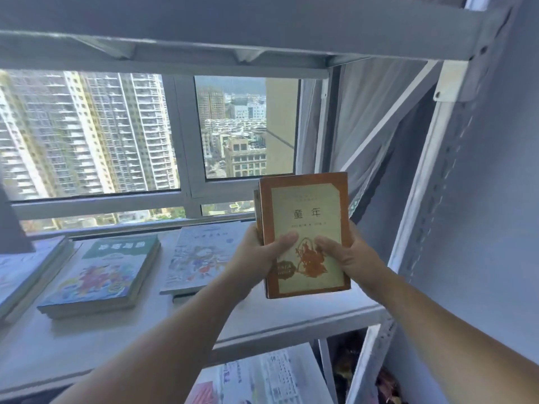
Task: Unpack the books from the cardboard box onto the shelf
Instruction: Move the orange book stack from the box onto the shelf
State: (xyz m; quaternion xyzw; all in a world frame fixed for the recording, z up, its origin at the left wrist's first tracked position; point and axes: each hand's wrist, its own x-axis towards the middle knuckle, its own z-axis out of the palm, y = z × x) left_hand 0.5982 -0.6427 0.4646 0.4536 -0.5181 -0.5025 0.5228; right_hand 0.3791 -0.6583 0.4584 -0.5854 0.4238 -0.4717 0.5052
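Observation:
An old book (306,217) with an orange border and a pale green cover stands upright above the right end of the white shelf (291,319). More thin books sit behind it in the same stack. My left hand (262,252) grips the stack's left edge, thumb on the cover. My right hand (347,255) grips the right edge, thumb also on the cover. The cardboard box is out of view.
Flat on the shelf lie a colourful stack of books (102,275), a pale picture book (201,255) and more books (23,269) at the left edge. Newspapers (262,374) lie on the shelf below. A window and a curtain (367,126) are behind; the metal upright (417,205) stands right.

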